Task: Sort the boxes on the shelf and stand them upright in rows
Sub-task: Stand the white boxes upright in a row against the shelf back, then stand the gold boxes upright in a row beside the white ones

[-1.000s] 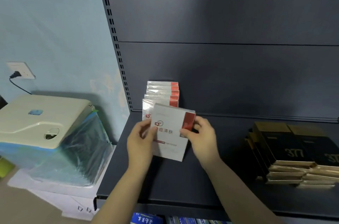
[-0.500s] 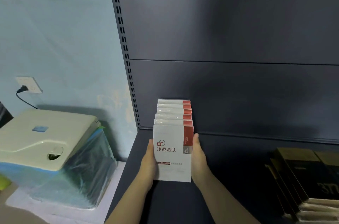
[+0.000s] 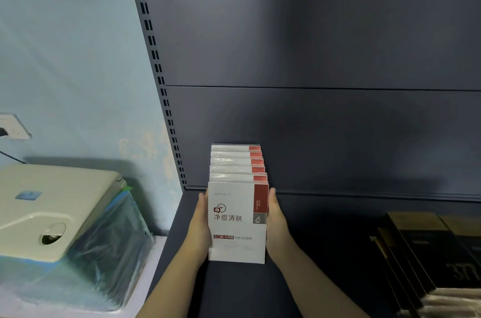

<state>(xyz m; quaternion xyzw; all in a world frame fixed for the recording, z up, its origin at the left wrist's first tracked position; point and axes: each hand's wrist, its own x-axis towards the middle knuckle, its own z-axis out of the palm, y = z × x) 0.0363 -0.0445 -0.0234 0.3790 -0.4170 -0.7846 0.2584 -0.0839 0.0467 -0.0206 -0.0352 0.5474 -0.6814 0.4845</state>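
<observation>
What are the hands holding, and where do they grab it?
Both hands hold the front white box of the row, standing upright on the shelf. The left hand presses its left edge, the right hand its right edge.

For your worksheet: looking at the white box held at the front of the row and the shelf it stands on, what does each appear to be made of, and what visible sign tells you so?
White box: probably printed cardboard under clear film; the boxes behind it show wrinkled glare along their tops. Shelf: apparently painted metal, matte dark grey, with a slotted upright beside the back panel.
</observation>
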